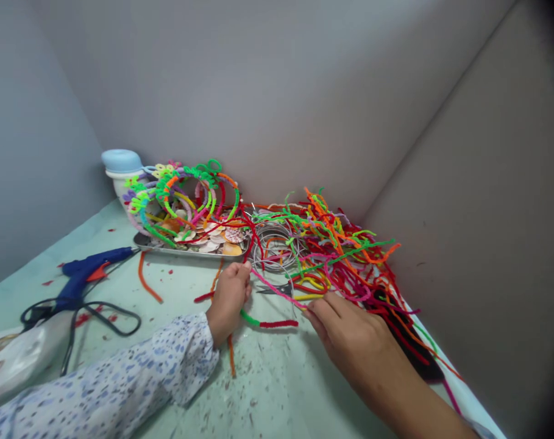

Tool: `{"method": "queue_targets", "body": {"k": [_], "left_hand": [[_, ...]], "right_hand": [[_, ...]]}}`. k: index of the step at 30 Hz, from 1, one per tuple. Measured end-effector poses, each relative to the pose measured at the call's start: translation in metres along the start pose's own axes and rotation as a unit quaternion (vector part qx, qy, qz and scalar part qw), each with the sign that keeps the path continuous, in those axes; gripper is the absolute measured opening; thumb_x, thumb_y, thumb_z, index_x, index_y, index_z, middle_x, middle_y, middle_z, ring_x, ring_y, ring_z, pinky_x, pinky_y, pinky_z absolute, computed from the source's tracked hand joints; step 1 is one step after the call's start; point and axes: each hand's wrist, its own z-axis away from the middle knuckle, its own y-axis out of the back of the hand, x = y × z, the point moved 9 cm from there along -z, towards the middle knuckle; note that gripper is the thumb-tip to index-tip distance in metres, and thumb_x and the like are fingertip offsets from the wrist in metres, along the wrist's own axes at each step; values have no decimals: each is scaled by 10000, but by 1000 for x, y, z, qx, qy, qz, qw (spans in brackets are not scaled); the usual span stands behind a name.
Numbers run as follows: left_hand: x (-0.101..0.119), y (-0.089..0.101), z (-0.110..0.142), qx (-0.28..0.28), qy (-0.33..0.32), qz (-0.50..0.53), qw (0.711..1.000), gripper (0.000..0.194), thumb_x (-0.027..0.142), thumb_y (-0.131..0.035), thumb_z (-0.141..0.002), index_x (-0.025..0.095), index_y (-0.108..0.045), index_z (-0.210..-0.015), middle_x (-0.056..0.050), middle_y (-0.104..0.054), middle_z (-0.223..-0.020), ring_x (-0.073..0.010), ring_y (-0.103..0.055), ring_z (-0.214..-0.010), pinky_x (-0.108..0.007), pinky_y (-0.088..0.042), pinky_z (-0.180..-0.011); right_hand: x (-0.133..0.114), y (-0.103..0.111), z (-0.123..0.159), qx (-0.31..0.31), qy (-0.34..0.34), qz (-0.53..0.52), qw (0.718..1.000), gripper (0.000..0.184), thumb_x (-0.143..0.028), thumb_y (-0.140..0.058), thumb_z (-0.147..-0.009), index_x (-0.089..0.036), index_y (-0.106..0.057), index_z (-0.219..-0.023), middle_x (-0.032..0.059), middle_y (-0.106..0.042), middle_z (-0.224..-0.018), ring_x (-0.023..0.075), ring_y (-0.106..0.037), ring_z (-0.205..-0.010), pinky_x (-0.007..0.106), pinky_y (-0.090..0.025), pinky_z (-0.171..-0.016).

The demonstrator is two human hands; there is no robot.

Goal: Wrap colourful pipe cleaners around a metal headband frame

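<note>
Stretching a pink fuzzy stick [267, 281] out between your two hands looks like the step you are on. Your left hand [231, 292] is curled up, and its thumb and finger pinch one end. Your right hand [350, 332] pinches the other end with its fingertips. The stick is up over the table [258, 378], right in the middle, and it passes in front of the scissors [287, 288]. I can't tell if they touch. A thin wire curves close by, and I can't tell if you hold it too. The next move seems to call for a soft, sure pinch at both ends, clear of the blades. The stick is nearly straight. Its long way runs on a slant, from the far end at your left hand to the near end at your right hand.
</note>
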Motion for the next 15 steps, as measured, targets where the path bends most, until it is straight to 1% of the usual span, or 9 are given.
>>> {"method": "queue_targets", "body": {"k": [2, 4, 7, 9, 10, 11, 12, 14, 15], "left_hand": [[0, 0, 0, -1, 0, -1, 1000, 322, 403, -537, -801, 193, -392, -605, 81, -355, -425, -51, -289, -344, -167, -196, -346], [1, 0, 1, -2, -1, -2, 1000, 322, 400, -539, -801, 192, -392, -605, 79, -359, -431, -51, -291, -348, -166, -198, -347], [1, 0, 1, -5, -2, -3, 1000, 321, 392, -540, -805, 189, -392, -604, 77, -361, -436, -49, -292, -353, -163, -202, -351], [1, 0, 1, -8, -3, -2, 1000, 322, 394, -541, -805, 189, -393, -606, 78, -358, -437, -49, -291, -353, -162, -199, -352], [1, 0, 1, -8, -4, -1, 1000, 322, 397, -541, -804, 190, -393, -608, 78, -356, -437, -49, -292, -353, -162, -198, -352], [0, 0, 1, -8, -5, 0, 1000, 324, 401, -541, -804, 190, -392, -609, 79, -355, -438, -49, -292, -352, -162, -198, -353], [0, 0, 1, -8, -5, 0, 1000, 325, 405, -542, -803, 191, -393, -610, 79, -357, -440, -50, -294, -352, -161, -200, -353], [0, 0, 0, -7, -6, -1, 1000, 325, 410, -545, -800, 191, -397, -612, 79, -362, -441, -51, -295, -352, -162, -206, -354], [0, 0, 0, -8, -7, -1, 1000, 323, 410, -548, -799, 191, -398, -613, 79, -364, -440, -52, -296, -351, -162, -209, -354]], "right_hand": [[0, 2, 0, -5, 1, 0, 1000, 181, -201, -473, -919, -206, -533, -748, 10, -542, -657, 155, -529, -577, 300, -252, -540], [3, 1, -1, -22, -12, -13, 1000, 215, -230, -455, -929, -199, -543, -735, 22, -566, -642, 158, -532, -565, 308, -234, -533], [11, -10, -3, -86, -54, -91, 991, 268, -293, -425, -939, -189, -562, -734, 35, -607, -640, 150, -523, -538, 300, -223, -517], [18, -24, -3, -147, -91, -190, 967, 301, -323, -423, -931, -188, -556, -696, 21, -598, -603, 130, -497, -506, 277, -239, -504], [21, -32, -3, -177, -110, -251, 945, 316, -324, -426, -924, -186, -544, -666, 13, -588, -588, 121, -492, -501, 261, -252, -498], [23, -42, -1, -212, -133, -320, 914, 340, -330, -429, -916, -183, -519, -623, 4, -571, -555, 111, -491, -486, 245, -266, -487], [23, -55, 3, -261, -155, -405, 862, 358, -344, -428, -913, -179, -504, -604, -3, -564, -534, 102, -500, -472, 226, -285, -474], [23, -76, 12, -324, -216, -565, 727, 322, -396, -441, -895, -175, -516, -674, -27, -557, -516, 76, -483, -391, 194, -281, -410], [22, -84, 16, -339, -241, -623, 663, 312, -423, -461, -878, -170, -533, -710, -36, -548, -499, 69, -468, -357, 181, -235, -363]]}}
